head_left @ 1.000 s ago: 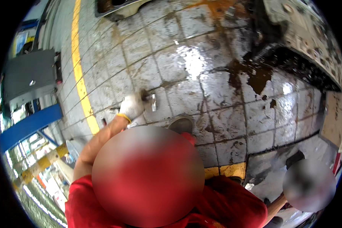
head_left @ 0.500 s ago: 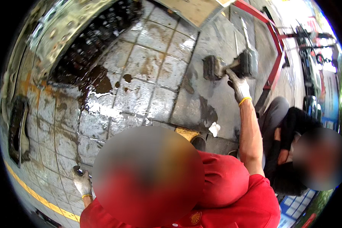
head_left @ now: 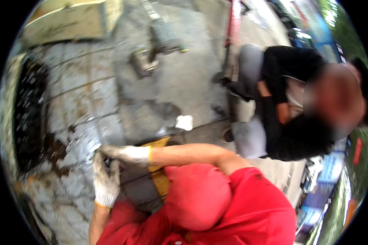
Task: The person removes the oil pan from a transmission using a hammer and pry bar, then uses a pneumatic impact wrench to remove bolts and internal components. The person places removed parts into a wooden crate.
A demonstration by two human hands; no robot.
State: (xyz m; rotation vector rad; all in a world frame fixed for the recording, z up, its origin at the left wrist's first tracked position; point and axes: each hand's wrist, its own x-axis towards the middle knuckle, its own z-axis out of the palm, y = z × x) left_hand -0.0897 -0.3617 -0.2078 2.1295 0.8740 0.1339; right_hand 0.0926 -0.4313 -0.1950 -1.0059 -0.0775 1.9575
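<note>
My left hand [head_left: 106,183], in a pale knitted work glove, is closed around a small dark object [head_left: 107,162] whose kind I cannot make out. From the right, my right hand [head_left: 126,154], gloved the same way and soiled at the fingers, reaches across to it. Its fingertips bend closed at the top of the left hand, and whatever they pinch is hidden and blurred. Both hands are in front of my red-clothed body, over wet floor tiles [head_left: 75,100].
Boxy grey metal parts [head_left: 166,38] and a squarish metal piece [head_left: 144,62] lie ahead on the concrete. A crumpled white scrap [head_left: 184,122] is nearer. A person in black sleeves [head_left: 288,65] crouches at right beside a red bar [head_left: 233,24]. Dark liquid [head_left: 55,149] stains the left; a pale box [head_left: 65,24] stands behind.
My right hand has left the metal parts on the concrete and come back to meet my left hand. The head view has swung to the right.
</note>
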